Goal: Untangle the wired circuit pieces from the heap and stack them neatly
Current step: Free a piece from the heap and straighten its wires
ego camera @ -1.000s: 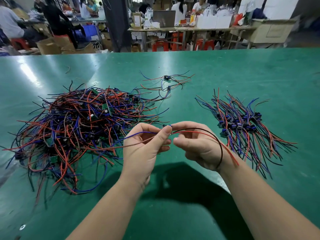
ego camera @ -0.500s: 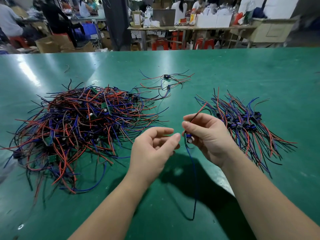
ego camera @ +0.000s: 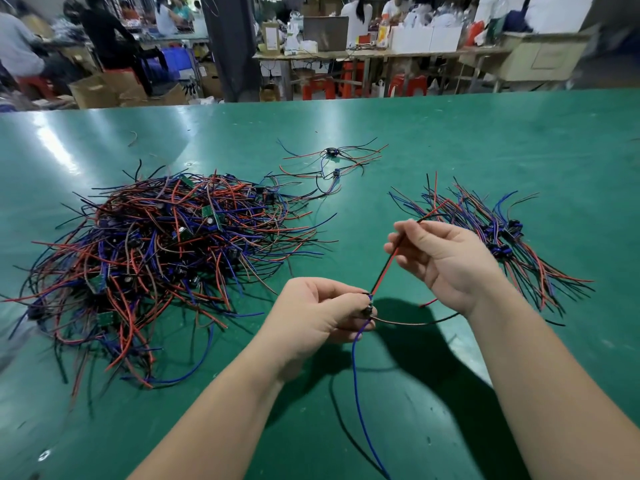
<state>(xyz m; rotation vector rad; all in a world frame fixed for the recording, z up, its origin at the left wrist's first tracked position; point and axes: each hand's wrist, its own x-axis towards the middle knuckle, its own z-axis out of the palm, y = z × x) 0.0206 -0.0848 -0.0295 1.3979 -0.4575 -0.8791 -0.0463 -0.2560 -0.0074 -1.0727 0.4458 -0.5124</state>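
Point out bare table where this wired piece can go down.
Bare green table lies beyond the sorted stack, and in the lane between that stack and the tangled heap. Two loose pieces crowd the lane's far end.

Left hand point(ego camera: 318, 310) low, fingers pinched — right hand point(ego camera: 446, 258) higher, pinching.

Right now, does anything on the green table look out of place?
Yes. Two loose wired pieces lie alone at the far middle, in neither the tangled heap on the left nor the sorted stack on the right. A short wire scrap lies beyond the heap.
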